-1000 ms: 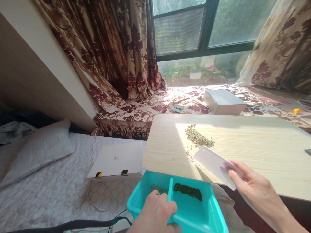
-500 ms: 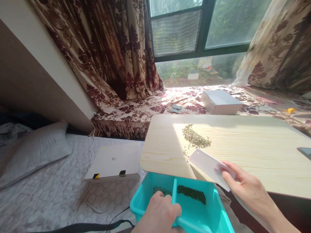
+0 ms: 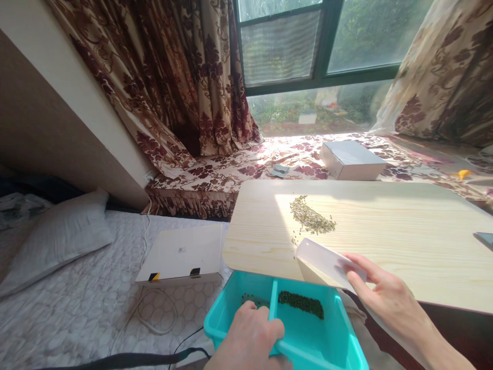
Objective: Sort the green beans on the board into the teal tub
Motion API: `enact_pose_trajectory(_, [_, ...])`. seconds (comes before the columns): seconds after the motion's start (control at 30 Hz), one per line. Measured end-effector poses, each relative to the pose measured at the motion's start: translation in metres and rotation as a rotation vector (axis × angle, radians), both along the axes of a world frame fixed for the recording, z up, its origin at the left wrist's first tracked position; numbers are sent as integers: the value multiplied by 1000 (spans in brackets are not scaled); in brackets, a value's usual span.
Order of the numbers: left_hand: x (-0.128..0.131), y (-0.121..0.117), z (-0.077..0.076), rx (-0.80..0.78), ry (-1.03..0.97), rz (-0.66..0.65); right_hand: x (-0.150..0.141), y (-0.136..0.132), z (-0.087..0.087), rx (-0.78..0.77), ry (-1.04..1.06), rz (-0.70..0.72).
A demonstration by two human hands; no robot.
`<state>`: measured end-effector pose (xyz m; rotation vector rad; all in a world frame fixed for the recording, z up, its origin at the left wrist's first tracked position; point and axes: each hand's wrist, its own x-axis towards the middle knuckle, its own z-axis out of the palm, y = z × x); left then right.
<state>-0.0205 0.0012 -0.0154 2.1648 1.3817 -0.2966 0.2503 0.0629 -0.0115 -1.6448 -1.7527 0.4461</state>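
In my right hand is a flat white plastic scraper, held between thumb and fingers. Its long edge lies along the front edge of the wooden tabletop. Small green beans are scattered on the board just beyond the scraper. Below the edge sits a turquoise two-compartment bin. My left hand is closed over the bin's middle divider, its fingertips partly hidden. A strip of dark green beans lies in the right compartment, and a few show in the left one.
A flat white box with black and yellow tabs lies on the quilted bed at left. Another white box rests on the flowered window seat behind the table. Cables run near the bin, and a pillow lies far left.
The scraper and my right hand have shifted slightly left. The bin, with my left hand on it, appears a little higher and further left. The beans look unchanged.
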Motion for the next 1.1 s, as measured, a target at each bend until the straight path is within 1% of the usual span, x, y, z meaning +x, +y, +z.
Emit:
enact_pose_trajectory(0.27, [-7,-3,-2,34,-28,48,-8,2,2,-13,-32,72])
enact_pose_trajectory(0.47, [-8,-1,6,8,-8,59,-8,1,4,19,-34,32])
enact_pose_trajectory(0.57, [-7,-1,9,9,-7,61,-7,1,4,6,-44,41])
enact_pose_trajectory(0.7, [-8,-1,9,5,-7,65,-7,2,1,-17,-39,59])
enact_pose_trajectory(0.8, [-11,0,-1,-2,-2,83,-9,2,3,-30,-16,101])
enact_pose_trajectory(0.87, [-16,1,-12,-14,18,90,-9,-1,5,-56,10,165])
enact_pose_trajectory(0.93, [-21,3,-26,-29,44,41,-6,-8,7,-94,30,242])
enact_pose_trajectory(0.97, [-23,4,-32,4,54,37,-4,-11,8,-110,34,265])
enact_pose_trajectory(1.03, [-25,6,-41,94,-5,-1,5,-18,7,-106,40,253])
enact_pose_trajectory(1.1, [-22,6,-43,108,10,-21,15,-21,4,-56,35,154])
